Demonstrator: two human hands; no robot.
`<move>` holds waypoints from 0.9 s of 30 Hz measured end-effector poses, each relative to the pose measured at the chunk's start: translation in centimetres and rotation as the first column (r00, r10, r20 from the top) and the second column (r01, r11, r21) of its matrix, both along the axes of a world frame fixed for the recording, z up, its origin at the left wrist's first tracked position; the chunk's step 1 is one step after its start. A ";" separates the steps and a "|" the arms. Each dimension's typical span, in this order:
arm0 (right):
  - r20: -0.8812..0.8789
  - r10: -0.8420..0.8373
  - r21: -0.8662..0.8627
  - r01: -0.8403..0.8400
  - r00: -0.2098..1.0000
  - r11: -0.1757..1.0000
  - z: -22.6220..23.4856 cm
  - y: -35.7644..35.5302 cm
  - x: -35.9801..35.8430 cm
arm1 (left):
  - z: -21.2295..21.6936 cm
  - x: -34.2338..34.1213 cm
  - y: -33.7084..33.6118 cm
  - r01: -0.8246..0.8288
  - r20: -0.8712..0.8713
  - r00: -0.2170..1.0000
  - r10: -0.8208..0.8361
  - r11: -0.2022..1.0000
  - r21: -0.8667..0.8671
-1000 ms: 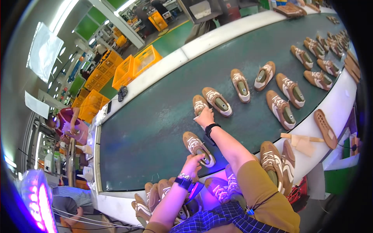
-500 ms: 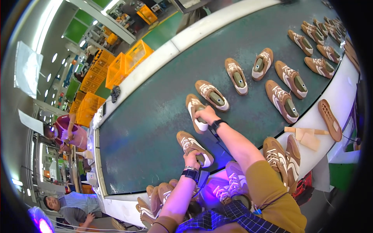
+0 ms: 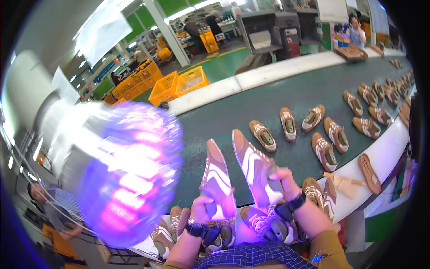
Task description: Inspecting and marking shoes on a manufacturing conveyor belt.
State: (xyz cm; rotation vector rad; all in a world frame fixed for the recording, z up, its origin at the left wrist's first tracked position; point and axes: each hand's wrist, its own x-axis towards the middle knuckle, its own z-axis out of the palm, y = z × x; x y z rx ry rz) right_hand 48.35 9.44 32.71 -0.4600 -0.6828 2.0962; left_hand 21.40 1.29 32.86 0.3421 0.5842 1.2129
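Note:
Just above the near edge of the belt, my left hand (image 3: 200, 209) grips the heel end of a brown sneaker with white stripes (image 3: 217, 175). Its toe points up and its striped side faces me. My right hand (image 3: 284, 181) is closed round the heel of a matching brown sneaker (image 3: 253, 167), tilted toe-up beside the first with a gap between them. Below my hands, several more sneakers (image 3: 260, 223) stand on the near ledge under purple light.
Several laced sneakers (image 3: 323, 151) sit on the dark green conveyor belt (image 3: 201, 121), ahead and to the right. A brown sole (image 3: 370, 174) and tan pieces (image 3: 345, 186) lie on the white right ledge. A glowing purple lamp (image 3: 130, 175) looms close at left. Yellow crates (image 3: 190, 80) stand beyond the belt.
Both sneakers have been lifted off the belt and tipped toe-up, closer to me. The view has swung, so the purple lamp now fills much of the left side.

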 end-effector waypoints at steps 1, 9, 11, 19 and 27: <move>-0.085 0.057 0.028 -0.055 0.995 0.998 -0.9 -1.0 -0.1 | 1.1 0.0 -1.8 -0.023 -0.038 0.999 0.024 0.999 0.047; -0.012 0.057 0.009 -0.057 0.998 0.998 -3.5 -10.0 -1.2 | -0.4 -2.0 -10.9 -0.116 -0.188 0.971 0.148 0.978 0.171; 0.031 0.065 -0.017 -0.065 0.997 0.998 -3.1 -11.4 -1.7 | -2.0 -3.1 -12.4 -0.125 -0.190 0.970 0.155 0.979 0.158; 0.092 0.110 -0.050 -0.106 0.990 0.993 -3.0 -13.0 -3.2 | -2.8 -5.3 -15.6 -0.109 -0.187 0.973 0.136 0.983 0.149; 0.115 0.002 0.042 -0.007 0.993 0.999 -2.1 -12.7 -6.3 | 0.7 -4.2 -14.1 -0.267 -0.130 0.936 0.326 0.902 0.339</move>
